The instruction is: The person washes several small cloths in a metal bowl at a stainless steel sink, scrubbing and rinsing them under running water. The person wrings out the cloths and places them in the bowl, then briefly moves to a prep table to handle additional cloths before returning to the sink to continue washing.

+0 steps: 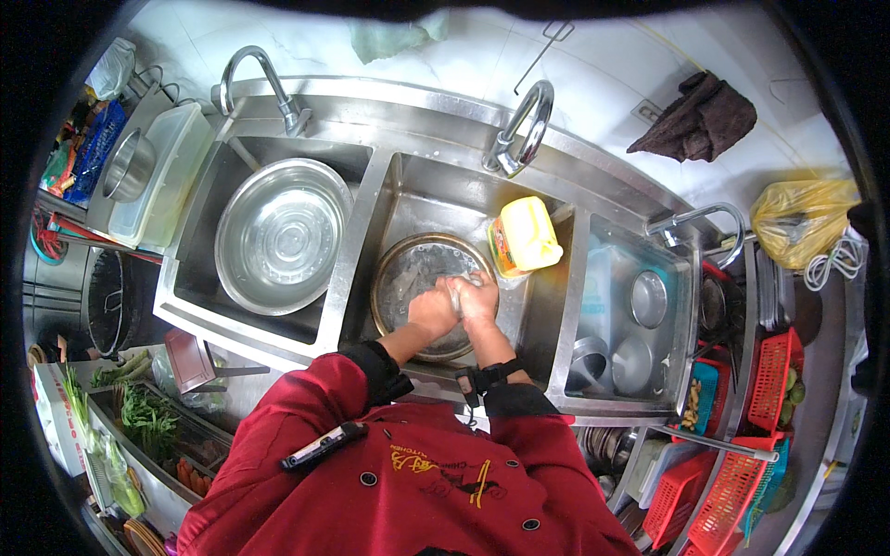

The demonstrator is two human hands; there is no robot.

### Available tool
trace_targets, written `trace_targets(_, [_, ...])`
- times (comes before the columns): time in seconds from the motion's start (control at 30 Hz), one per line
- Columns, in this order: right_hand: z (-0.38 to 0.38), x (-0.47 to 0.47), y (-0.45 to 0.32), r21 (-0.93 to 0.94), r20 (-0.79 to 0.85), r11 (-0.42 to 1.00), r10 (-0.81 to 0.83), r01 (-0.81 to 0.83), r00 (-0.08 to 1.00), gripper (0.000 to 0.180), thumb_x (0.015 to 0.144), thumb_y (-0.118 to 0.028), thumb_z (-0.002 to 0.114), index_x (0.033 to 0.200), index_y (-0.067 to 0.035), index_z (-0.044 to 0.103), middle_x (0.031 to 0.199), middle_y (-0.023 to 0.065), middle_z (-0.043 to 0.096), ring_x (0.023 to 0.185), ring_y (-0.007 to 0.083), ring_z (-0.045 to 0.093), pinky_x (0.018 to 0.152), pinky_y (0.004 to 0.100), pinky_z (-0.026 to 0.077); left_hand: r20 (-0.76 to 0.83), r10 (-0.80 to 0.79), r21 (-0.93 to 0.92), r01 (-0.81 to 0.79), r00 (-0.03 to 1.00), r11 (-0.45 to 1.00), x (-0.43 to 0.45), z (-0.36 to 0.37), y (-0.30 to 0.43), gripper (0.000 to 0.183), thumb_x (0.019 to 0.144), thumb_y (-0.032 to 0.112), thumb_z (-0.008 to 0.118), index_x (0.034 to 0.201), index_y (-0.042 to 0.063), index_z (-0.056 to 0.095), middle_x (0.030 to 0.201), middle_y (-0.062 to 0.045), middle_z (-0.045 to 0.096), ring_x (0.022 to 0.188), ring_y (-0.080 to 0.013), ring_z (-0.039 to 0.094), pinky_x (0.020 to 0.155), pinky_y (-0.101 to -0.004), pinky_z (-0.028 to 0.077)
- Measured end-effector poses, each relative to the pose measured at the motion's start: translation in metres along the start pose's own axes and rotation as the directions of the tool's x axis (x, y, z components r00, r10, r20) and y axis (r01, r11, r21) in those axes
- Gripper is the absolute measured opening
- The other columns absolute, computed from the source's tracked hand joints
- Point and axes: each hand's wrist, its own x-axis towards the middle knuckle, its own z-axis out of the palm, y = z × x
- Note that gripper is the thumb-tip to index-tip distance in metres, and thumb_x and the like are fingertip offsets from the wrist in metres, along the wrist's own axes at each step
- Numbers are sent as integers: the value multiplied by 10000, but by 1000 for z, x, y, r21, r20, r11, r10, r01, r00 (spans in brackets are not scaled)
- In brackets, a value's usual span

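Note:
In the middle sink basin (431,194) stands a round metal pan (400,278) with a brownish rim and some greyish water in it. My left hand (432,306) and my right hand (478,295) are pressed together above the pan's right half. Both close around a wet, greyish bundle (455,300), perhaps a cloth; most of it is hidden by the fingers. Just beyond my right hand, a yellow plastic jug (530,233) with a label stands in the same basin, close to the pan's rim.
A large metal bowl (285,236) of water fills the left basin. The right basin holds water, metal bowls (649,299) and a plastic bag (596,292). Curved faucets (518,132) rise along the back. Red baskets (772,382) stand at right, greens (149,417) at left.

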Motion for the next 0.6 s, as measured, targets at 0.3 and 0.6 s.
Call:
trace_targets(0.3, [-14, -13, -33, 254, 349, 957, 47, -143, 936, 418, 922, -319, 613, 1209, -34, 511, 1158, 86, 562, 1059, 172, 561, 904, 315, 465, -34, 265, -708, -210, 964, 674, 17, 10, -32, 854, 658, 183, 853, 1342, -54, 401, 1051, -109, 656, 991, -269, 635, 910, -385, 497])
trace_targets(0.6, [-35, -34, -73, 312, 609, 950, -208, 10, 765, 785, 788, -229, 727, 1450, -51, 343, 1392, 181, 448, 1269, 258, 458, 1047, 349, 385, 490, 437, -869, 463, 755, 175, -26, -43, -7, 328, 812, 240, 689, 1046, 21, 618, 824, -134, 664, 570, -207, 597, 451, -309, 462])
